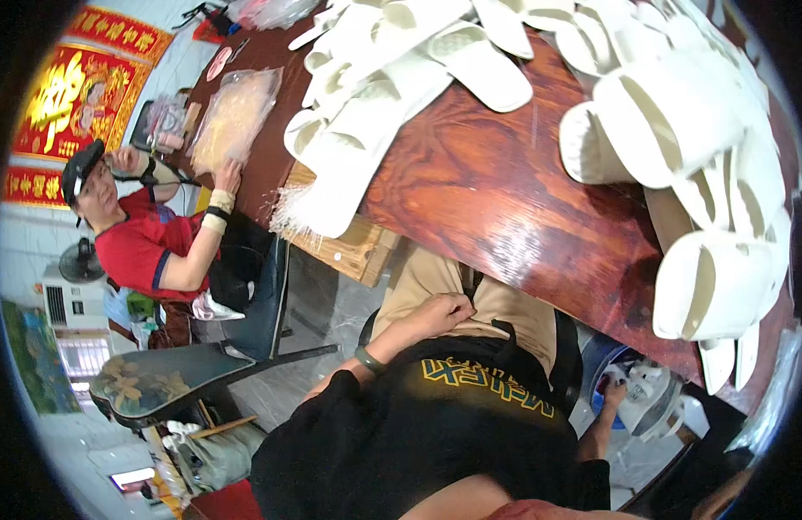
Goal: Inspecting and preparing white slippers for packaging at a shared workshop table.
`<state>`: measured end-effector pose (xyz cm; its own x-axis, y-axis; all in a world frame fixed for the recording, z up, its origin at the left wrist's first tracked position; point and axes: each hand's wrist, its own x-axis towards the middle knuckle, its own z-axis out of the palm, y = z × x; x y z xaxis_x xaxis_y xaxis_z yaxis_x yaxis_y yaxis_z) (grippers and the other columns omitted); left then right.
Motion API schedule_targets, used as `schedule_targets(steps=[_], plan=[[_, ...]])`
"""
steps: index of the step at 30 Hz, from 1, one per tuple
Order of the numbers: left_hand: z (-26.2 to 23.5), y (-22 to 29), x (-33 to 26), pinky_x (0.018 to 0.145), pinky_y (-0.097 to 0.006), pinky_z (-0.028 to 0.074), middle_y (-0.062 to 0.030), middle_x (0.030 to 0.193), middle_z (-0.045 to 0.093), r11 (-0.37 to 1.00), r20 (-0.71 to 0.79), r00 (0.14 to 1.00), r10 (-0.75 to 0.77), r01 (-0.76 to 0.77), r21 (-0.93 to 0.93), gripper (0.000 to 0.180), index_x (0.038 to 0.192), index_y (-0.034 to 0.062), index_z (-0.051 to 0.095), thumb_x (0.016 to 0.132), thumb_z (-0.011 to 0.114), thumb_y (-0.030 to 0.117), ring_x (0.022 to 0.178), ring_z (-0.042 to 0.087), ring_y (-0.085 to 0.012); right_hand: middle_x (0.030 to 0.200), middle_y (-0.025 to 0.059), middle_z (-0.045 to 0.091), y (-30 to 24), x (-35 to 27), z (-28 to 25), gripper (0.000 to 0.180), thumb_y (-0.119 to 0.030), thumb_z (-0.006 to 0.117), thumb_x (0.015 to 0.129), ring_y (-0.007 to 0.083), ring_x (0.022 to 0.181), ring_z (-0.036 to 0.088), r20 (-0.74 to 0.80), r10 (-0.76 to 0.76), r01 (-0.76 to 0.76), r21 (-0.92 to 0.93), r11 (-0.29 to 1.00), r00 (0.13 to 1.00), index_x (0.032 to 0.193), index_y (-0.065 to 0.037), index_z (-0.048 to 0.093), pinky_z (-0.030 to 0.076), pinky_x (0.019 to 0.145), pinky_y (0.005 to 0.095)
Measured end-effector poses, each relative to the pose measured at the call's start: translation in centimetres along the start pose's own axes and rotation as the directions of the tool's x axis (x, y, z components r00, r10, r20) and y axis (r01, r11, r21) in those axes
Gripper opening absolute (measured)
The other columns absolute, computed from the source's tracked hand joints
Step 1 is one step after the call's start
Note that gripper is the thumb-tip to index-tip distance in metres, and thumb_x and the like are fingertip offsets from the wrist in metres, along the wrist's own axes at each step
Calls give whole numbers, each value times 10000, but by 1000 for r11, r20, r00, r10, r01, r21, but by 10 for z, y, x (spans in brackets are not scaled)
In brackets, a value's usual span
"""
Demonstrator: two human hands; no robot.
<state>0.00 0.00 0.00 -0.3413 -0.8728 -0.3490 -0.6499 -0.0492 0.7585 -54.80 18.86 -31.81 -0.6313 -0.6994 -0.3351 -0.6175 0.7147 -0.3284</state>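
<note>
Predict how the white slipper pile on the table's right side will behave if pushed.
The white slipper pile would probably shift or topple, since its pieces overlap at uneven angles. Lower ones may slide easily, as the tabletop looks glossy.

A clear plastic bag with pale orange contents (236, 113) lies near the left edge of a dark red-brown table (271, 152), where a person in a red shirt (145, 253) sits. Red-and-gold banners (84, 95) hang on the pale wall (32, 260). A floral-backed dark chair (162, 379) stands on the grey floor (323, 299).
</note>
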Motion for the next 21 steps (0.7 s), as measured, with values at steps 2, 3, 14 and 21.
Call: schedule_targets(steps=[2, 3, 14, 21], plan=[[8, 11, 6, 686, -379, 465, -158, 798, 623, 997, 59, 998, 7, -2, -74, 159, 860, 34, 600, 836, 588, 190, 782, 602, -327, 945, 266, 615, -4, 5, -25, 413, -302, 597, 808, 389, 866, 592, -105, -162, 159, -32, 987, 981, 977, 75, 583, 452, 788, 435], [14, 18, 20, 686, -379, 465, -158, 798, 623, 993, 8, 998, 54, -53, -102, 159, 860, 34, 600, 836, 588, 190, 782, 602, -327, 860, 247, 621, -10, 23, -52, 342, -264, 590, 806, 377, 799, 598, -153, -163, 172, 44, 984, 975, 911, 62, 589, 458, 740, 425], [-130, 79, -24, 618, -307, 456, -105, 701, 607, 919, -118, 955, 272, -294, -262, 159, 783, -4, 607, 850, 590, 140, 675, 594, -212, 768, 221, 614, -296, -125, -196, 199, -205, 602, 795, 384, 761, 591, 410, -426, 469, -6, 883, 807, 804, -7, 619, 458, 654, 412], [-198, 96, -51, 656, -242, 468, -47, 772, 622, 876, -469, 842, 267, -415, -246, 72, 900, -5, 610, 866, 556, 29, 735, 601, -118, 765, 183, 591, -446, -174, -256, 156, -133, 612, 800, 359, 734, 574, 390, -731, 733, 177, 657, 560, 767, 18, 586, 444, 642, 382]])
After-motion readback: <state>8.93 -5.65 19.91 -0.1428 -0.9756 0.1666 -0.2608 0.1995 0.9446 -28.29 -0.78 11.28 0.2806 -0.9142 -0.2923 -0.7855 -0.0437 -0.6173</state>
